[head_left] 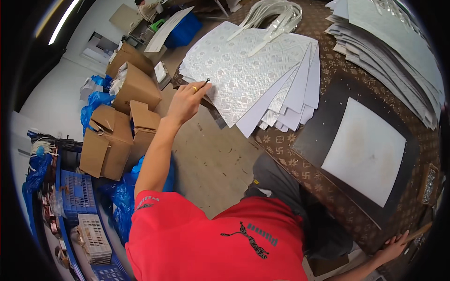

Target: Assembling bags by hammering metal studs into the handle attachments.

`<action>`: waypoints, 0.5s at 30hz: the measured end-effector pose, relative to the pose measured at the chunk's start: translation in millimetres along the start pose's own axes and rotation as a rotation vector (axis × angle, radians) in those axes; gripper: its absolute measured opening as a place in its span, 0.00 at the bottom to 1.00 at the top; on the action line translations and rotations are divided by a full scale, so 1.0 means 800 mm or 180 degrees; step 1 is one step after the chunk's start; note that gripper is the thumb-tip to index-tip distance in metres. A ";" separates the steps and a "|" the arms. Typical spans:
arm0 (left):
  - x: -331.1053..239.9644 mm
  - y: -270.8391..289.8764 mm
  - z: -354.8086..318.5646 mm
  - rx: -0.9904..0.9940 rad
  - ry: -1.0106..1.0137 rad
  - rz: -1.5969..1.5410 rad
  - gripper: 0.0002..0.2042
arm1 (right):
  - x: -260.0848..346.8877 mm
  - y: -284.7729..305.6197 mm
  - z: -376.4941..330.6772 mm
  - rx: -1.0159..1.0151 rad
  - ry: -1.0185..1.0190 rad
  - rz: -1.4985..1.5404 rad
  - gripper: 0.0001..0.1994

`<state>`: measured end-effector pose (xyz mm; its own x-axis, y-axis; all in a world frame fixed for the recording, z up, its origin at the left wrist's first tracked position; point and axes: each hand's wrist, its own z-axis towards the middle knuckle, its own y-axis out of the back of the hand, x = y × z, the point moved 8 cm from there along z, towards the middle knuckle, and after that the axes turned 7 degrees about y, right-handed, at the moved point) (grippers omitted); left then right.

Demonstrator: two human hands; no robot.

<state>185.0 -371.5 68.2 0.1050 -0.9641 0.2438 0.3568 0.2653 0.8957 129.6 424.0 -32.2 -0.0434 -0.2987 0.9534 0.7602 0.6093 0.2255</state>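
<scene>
- Left hand (186, 100): arm stretched out, fingers pinched nearly closed on a small dark object, too small to identify, held at the near edge of the fanned sheets (243, 70). A ring shows on one finger.
- The fanned sheets, white with an embossed pattern, lie spread on the patterned table (300, 159) directly beyond and to the right of that hand; their pointed corners splay out toward the person.
- Right hand (396, 244): low at the table's near edge, fingers curled around a wooden handle (418, 231). The rest of the tool is out of sight, so its kind cannot be told.
- White square panel (364, 150) rests on a dark mat between the two hands, nearer the right one; nothing lies on it.
- Stack of grey-white sheets (389, 51) sits well beyond the right hand. A bundle of white strips (276, 16) lies past the fan, beyond the left hand.
- Cardboard boxes (117, 126) stand on the floor to the left of the left arm.
- Assessment: the fan is laid out and the stack squared, which reads as preparation done. No sheet is on the panel, so working through the sheets appears barely begun, with the bulk outstanding.
</scene>
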 end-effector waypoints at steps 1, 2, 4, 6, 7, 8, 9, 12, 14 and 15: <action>-0.007 0.001 -0.002 -0.0014 -0.0095 0.0083 0.17 | -0.001 0.003 -0.003 -0.0014 -0.0008 -0.0021 0.15; -0.012 0.000 0.002 -0.0058 -0.0208 0.0158 0.17 | 0.000 0.004 -0.005 -0.0055 0.0006 -0.0022 0.15; -0.010 -0.008 0.001 -0.0013 -0.0213 -0.0055 0.17 | 0.003 0.007 -0.010 -0.0161 0.0045 -0.0018 0.15; 0.000 -0.016 0.004 0.0135 -0.0165 -0.0428 0.17 | -0.002 0.011 -0.007 -0.0138 -0.0018 0.0085 0.14; 0.005 -0.014 0.008 0.0101 -0.0220 -0.0471 0.17 | -0.006 0.012 -0.005 -0.0048 -0.0071 0.0175 0.13; 0.016 -0.009 0.011 0.0079 -0.0204 -0.0505 0.16 | -0.010 0.012 -0.004 0.0046 -0.0122 0.0267 0.13; 0.025 -0.002 0.015 0.0062 -0.0176 -0.0542 0.15 | -0.009 0.015 -0.004 -0.0015 -0.0103 0.0254 0.13; 0.047 0.010 0.040 0.0025 0.0246 -0.1535 0.10 | -0.008 0.013 -0.003 -0.0090 -0.0157 0.0436 0.12; 0.084 0.021 0.063 -0.0109 0.0760 -0.2420 0.09 | -0.006 0.014 -0.003 -0.0100 -0.0156 0.0440 0.12; 0.092 0.036 0.077 -0.0249 0.0851 -0.2382 0.10 | -0.008 0.011 -0.002 -0.0080 -0.0175 0.0456 0.12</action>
<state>145.6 -435.2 134.7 0.0272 -0.8548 -0.5182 0.4838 -0.4424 0.7552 137.8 430.3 -36.6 0.0318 -0.1687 0.9851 0.7770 0.6242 0.0819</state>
